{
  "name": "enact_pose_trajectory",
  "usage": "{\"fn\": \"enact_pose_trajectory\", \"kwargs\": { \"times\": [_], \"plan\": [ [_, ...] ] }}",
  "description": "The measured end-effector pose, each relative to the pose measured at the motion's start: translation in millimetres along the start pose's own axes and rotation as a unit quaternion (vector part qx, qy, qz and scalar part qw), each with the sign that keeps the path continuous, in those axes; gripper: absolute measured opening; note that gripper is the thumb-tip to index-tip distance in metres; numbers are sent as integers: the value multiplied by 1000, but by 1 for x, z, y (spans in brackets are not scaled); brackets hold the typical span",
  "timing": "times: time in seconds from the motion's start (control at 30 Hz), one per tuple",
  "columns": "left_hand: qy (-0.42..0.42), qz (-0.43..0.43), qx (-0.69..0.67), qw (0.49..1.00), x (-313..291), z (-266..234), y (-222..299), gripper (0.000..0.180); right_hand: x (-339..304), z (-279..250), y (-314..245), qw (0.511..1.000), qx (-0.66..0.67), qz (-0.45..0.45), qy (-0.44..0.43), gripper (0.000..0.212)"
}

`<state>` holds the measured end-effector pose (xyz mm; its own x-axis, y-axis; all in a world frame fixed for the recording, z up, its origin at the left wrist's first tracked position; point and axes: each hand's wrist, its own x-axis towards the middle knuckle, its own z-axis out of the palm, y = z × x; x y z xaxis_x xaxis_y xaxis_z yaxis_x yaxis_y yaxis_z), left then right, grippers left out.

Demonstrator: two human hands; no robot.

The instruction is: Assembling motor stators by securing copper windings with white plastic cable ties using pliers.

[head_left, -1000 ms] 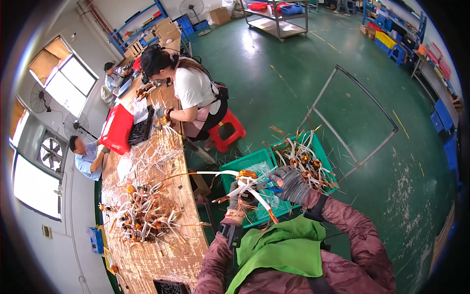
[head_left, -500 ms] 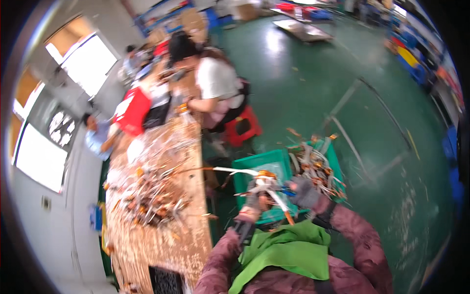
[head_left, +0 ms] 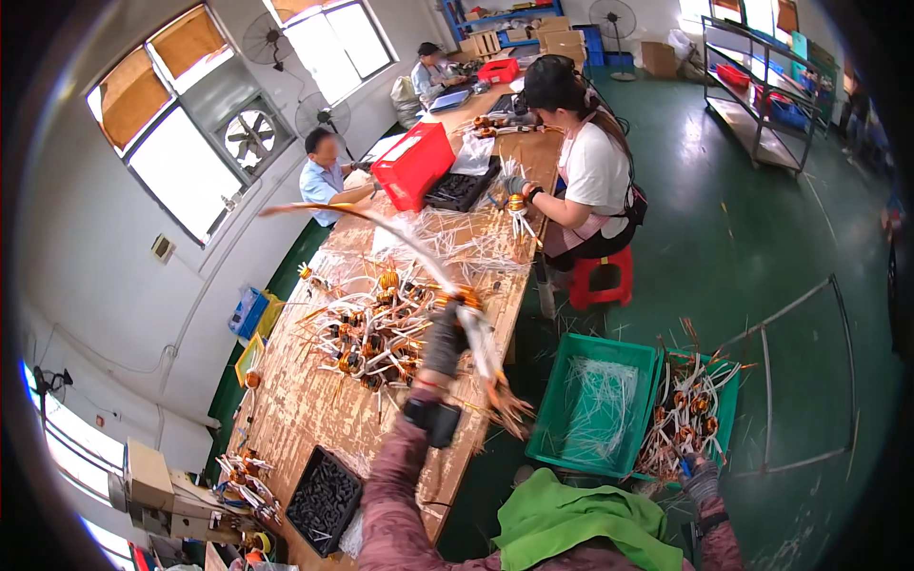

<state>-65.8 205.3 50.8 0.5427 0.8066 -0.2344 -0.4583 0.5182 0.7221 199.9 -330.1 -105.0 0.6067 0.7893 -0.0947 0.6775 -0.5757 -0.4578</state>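
My left hand (head_left: 444,344), in a grey glove, is raised over the wooden table. It is closed on a copper-wound coil (head_left: 466,297) whose long white-sleeved leads end in bare orange wire, slightly blurred. Below and left of it lies a pile of similar coils (head_left: 381,328) on the table. My right hand (head_left: 703,479), also gloved, is low by the near edge of a green crate (head_left: 728,404) heaped with more coils. Its fingers are closed round a small blue-handled tool (head_left: 685,466), mostly hidden by the hand.
A second green crate (head_left: 547,428) holds white sleeve scraps. On the table (head_left: 286,404) stand a black tray (head_left: 324,500) of dark parts and a red bin (head_left: 414,167). A co-worker (head_left: 595,162) sits on a red stool (head_left: 602,281) at the right side; others sit farther off. A metal frame (head_left: 767,400) lies at right.
My hands were together over the green crates; now they are apart. The left has carried the coil left over the table, and the right has moved right and down. The view has turned.
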Motion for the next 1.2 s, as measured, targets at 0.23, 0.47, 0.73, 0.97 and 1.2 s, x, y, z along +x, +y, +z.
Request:
{"fn": "enact_pose_trajectory", "kwargs": {
  "times": [0.23,0.47,0.73,0.97,1.2],
  "plan": [
    [53,176,271,945,48,-145,156,34,-9,17,-10,998,-43,51,-21,37],
    [166,82,302,935,68,-136,82,38,8,62,-11,966,36,155,-205,43],
    [-153,115,508,840,55,15,-271,26,-68,146,40,904,150,330,-228,41],
    [-90,-394,390,827,26,83,-587,39,-132,193,76,894,161,394,-139,32],
    [-126,-412,428,794,102,96,-853,45,-150,140,121,924,92,364,-69,33]
  ]
}}
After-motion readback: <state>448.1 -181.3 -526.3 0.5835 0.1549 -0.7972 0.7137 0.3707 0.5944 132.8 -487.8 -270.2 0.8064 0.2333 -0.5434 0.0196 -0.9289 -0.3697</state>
